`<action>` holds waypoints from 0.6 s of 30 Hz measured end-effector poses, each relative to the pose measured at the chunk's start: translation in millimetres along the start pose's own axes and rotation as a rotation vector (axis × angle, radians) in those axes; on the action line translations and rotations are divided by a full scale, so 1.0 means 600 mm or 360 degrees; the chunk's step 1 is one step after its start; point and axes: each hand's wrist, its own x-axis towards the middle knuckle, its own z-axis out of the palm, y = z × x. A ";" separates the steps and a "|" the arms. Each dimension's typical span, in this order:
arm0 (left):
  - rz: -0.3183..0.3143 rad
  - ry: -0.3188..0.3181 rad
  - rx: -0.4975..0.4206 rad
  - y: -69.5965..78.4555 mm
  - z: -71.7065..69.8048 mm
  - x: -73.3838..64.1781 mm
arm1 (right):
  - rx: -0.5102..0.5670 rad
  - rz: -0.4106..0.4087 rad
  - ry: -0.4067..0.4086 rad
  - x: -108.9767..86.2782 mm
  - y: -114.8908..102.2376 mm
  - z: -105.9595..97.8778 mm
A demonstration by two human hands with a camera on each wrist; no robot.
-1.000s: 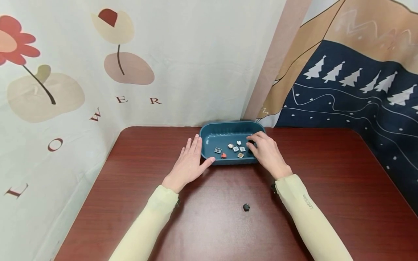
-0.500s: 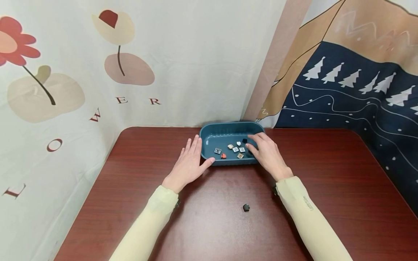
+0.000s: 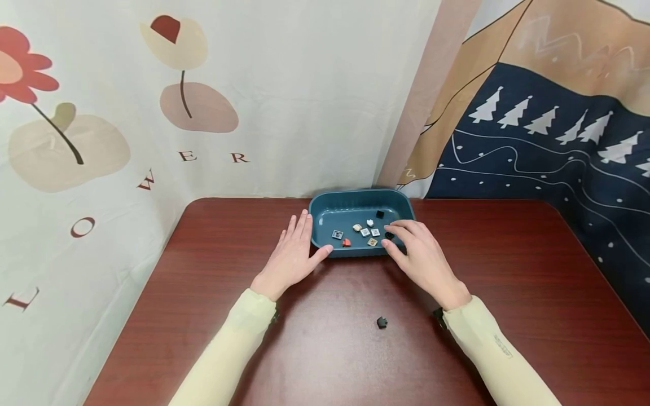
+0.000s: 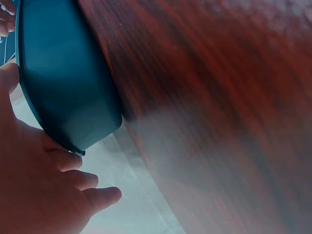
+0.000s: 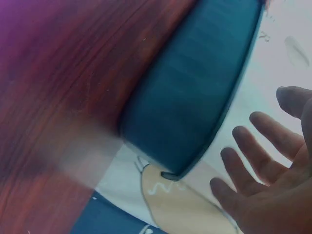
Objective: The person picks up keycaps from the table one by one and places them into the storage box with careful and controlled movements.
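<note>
A teal oval tray (image 3: 325, 217) stands at the table's back edge and holds several small pieces that look like keycaps. Among them are an orange-red piece (image 3: 347, 242), a grey square piece (image 3: 337, 234) and a black piece (image 3: 380, 214). My left hand (image 3: 286, 259) rests against the tray's left end with straight fingers, its thumb at the front rim. Over the right front rim, my right hand (image 3: 424, 259) hovers with fingers spread and slightly bent, nothing between them. Another black piece (image 3: 389, 235) lies beside its fingertips. In the right wrist view, the right hand (image 5: 273, 165) is apart from the tray's outer wall.
One small black piece (image 3: 382, 322) lies alone on the reddish-brown table (image 3: 325, 349), nearer to me than the tray. Behind the table hangs a pale printed curtain (image 3: 304, 113), with a dark blue tree-patterned cloth (image 3: 538, 152) at the right.
My right hand has drawn back toward me and slightly right, uncovering two black pieces inside the tray. My left hand keeps its place at the tray's left end.
</note>
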 end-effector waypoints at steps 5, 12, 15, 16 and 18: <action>0.0002 0.0006 0.0016 -0.001 -0.001 0.000 | 0.0004 -0.0015 -0.0030 -0.021 -0.018 -0.012; 0.0005 0.0009 0.0023 -0.001 -0.002 0.000 | -0.0145 -0.0056 -0.0135 -0.053 -0.034 -0.016; -0.0003 -0.0002 0.0031 0.000 -0.001 0.001 | -0.0171 -0.0053 -0.0193 -0.068 -0.040 -0.016; 0.0000 0.0001 0.0030 0.000 -0.001 0.002 | -0.0178 -0.0051 -0.0211 -0.072 -0.041 -0.016; 0.0002 0.0005 0.0034 0.000 0.000 0.002 | -0.0180 -0.0057 -0.0246 -0.081 -0.045 -0.016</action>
